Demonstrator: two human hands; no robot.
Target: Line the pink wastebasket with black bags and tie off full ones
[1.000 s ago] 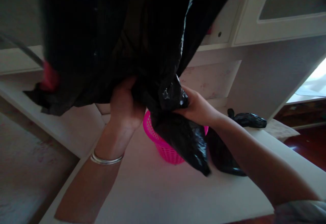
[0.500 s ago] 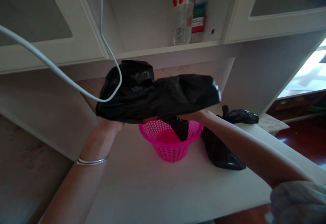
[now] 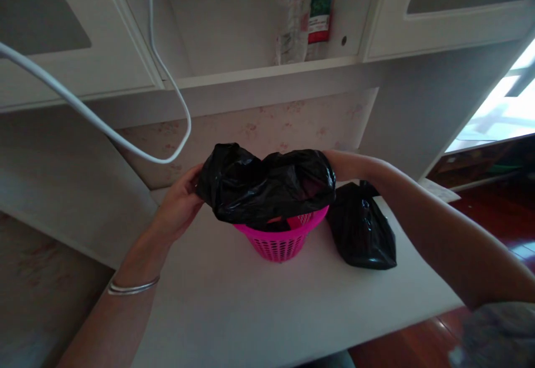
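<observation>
A black plastic bag (image 3: 267, 187) is spread over the top of a pink perforated basket (image 3: 278, 245) on the white tabletop. At the bag's left end, my left hand (image 3: 181, 198) is closed on its edge, its fingertips partly hidden by the plastic. My right hand (image 3: 337, 166) is at the bag's right end; the plastic covers its fingers, so their grip does not show. Part of the bag hangs into the basket, whose front wall and right rim are visible. Just right of the basket sits a second black bag (image 3: 361, 231), tied at the top and apparently filled.
A white cable (image 3: 125, 145) loops down at the left, near the camera. Above the table, an open cabinet shelf (image 3: 251, 75) holds a clear plastic bottle (image 3: 292, 25) and a green-and-red container (image 3: 320, 14). Side panels flank the white tabletop (image 3: 234, 306).
Both hands have lowered the black bag from above the basket onto its top. My left hand now shows at the bag's left edge, and my right hand has shifted to its right end.
</observation>
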